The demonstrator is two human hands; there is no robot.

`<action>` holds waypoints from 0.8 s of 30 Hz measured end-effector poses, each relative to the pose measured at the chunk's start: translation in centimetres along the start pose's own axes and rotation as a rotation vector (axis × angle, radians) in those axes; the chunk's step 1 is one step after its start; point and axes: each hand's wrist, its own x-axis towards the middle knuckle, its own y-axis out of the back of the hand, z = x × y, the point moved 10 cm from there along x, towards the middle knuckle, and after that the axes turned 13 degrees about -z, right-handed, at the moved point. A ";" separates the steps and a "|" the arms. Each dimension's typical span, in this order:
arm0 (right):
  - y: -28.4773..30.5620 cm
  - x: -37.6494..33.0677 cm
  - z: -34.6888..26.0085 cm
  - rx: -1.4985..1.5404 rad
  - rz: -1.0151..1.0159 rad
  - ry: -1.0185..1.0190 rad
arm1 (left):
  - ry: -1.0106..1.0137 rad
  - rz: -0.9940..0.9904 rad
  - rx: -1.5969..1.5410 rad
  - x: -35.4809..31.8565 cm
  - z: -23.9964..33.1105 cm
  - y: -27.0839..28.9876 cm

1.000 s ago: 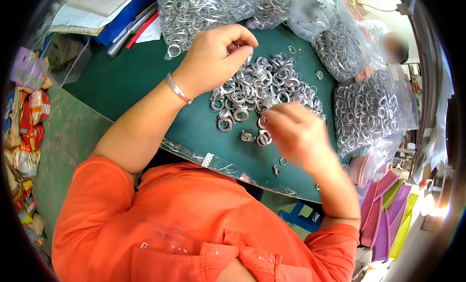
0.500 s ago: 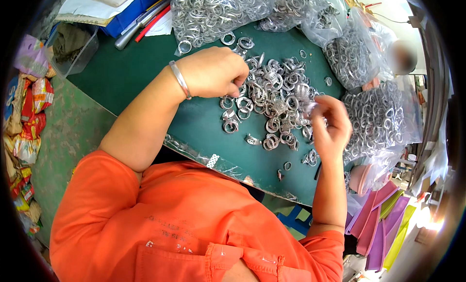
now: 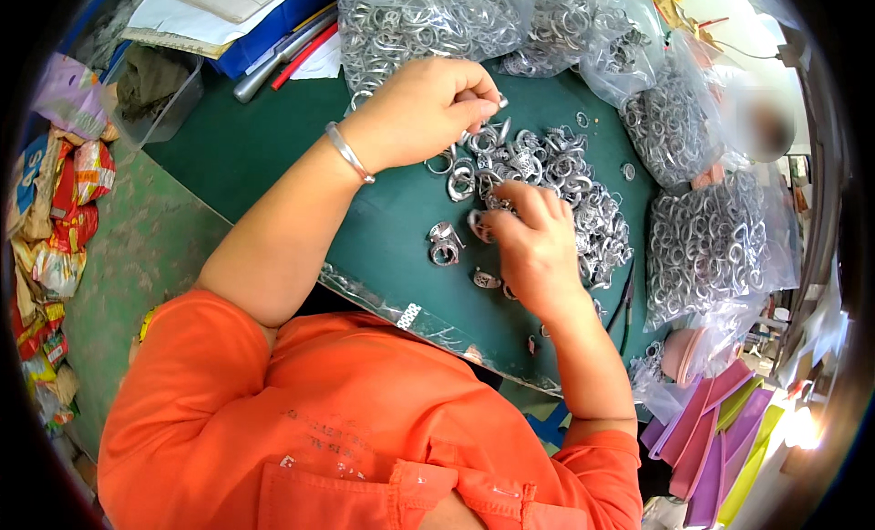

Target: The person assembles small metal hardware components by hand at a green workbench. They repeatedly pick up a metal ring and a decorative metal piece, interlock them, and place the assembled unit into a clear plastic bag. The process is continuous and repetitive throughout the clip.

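Note:
A loose pile of silver-coloured metal rings (image 3: 597,225) lies on the dark green table. My left hand (image 3: 424,111), with a bangle on its wrist, is over the far left side of the pile. Its thumb and fingers are pinched together, and a small silver ring (image 3: 501,102) shows at the tips. My right hand (image 3: 538,247) reaches over the near side of the pile. Between its thumb and forefinger is a silver ring (image 3: 478,226). Left of that hand, a small group of rings (image 3: 445,244) sits apart from the pile.
Clear plastic bags of rings (image 3: 428,24) line the far edge, with another full bag (image 3: 706,243) at the right. A red pen (image 3: 305,56) and metal tools are at the far left, beside a clear plastic box (image 3: 173,106). Purple and green strips (image 3: 720,439) hang lower right.
My right hand has moved left and nearer across the pile and now pinches a ring. My left hand has shifted slightly away and right, a ring now showing at its fingertips.

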 end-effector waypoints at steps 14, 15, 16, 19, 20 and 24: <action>4.5 -3.3 7.1 0.486 0.274 -0.290 | 0.112 -0.252 -0.318 -0.3 -0.3 -4.8; 3.6 -2.7 6.5 0.670 0.268 -0.255 | 0.082 -0.281 -0.434 -0.3 0.2 -5.7; 2.6 -2.2 6.0 0.775 0.259 -0.227 | 0.071 -0.307 -0.491 -0.4 0.2 -6.5; 0.3 -1.9 6.3 1.111 0.235 -0.260 | 0.115 -0.409 -0.690 -0.6 0.0 -8.4; -0.3 -2.0 6.6 1.227 0.235 -0.304 | 0.134 -0.430 -0.706 -0.8 -0.1 -8.6; 1.5 -2.2 6.5 0.968 0.314 -0.168 | 0.190 -0.476 -0.737 -1.1 -0.2 -9.3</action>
